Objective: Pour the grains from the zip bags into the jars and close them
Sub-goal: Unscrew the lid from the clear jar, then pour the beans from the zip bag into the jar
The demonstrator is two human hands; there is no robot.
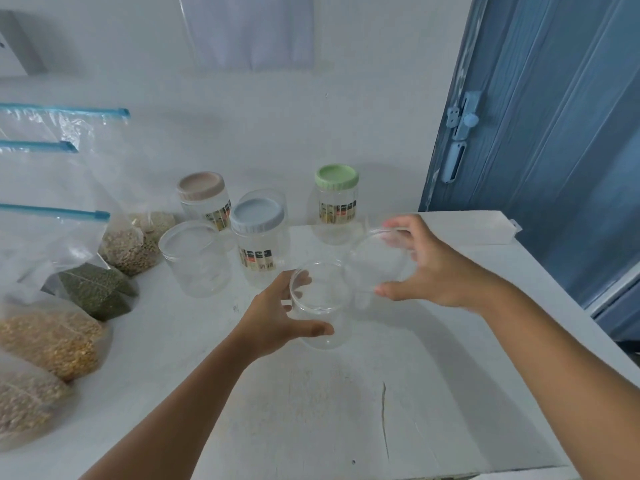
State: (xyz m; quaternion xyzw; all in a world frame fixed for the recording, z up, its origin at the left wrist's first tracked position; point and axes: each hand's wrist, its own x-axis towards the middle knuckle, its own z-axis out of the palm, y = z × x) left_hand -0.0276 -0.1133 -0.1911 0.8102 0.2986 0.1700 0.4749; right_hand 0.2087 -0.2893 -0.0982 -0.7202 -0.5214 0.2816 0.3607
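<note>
Nearest the camera, two bare forearms reach forward over a white table (346,410) with a thin crack in its top. The left hand (273,320) curls round an open, empty clear jar (320,306) standing near the table's middle, thumb on the near wall and fingers on the far-left side. The right hand (422,261) holds that jar's clear lid (379,259) tilted just above and to the right of the rim, thumb at its lower edge and fingers spread over its top edge. Along the left edge lie zip bags with blue sliders: a bag of pale grain (27,407) nearest, then a bag of yellow grain (52,341), a bag of dark green grain (97,289), and a bag of tan pulses (131,244). Beyond the hands stand more jars: a clear-lidded jar (194,258), a grey-blue-lidded jar (259,244), a beige-lidded jar (204,199) and a green-lidded jar (337,202), all seemingly empty. A white wall lies behind, with a blue door (536,133) to the right.
</note>
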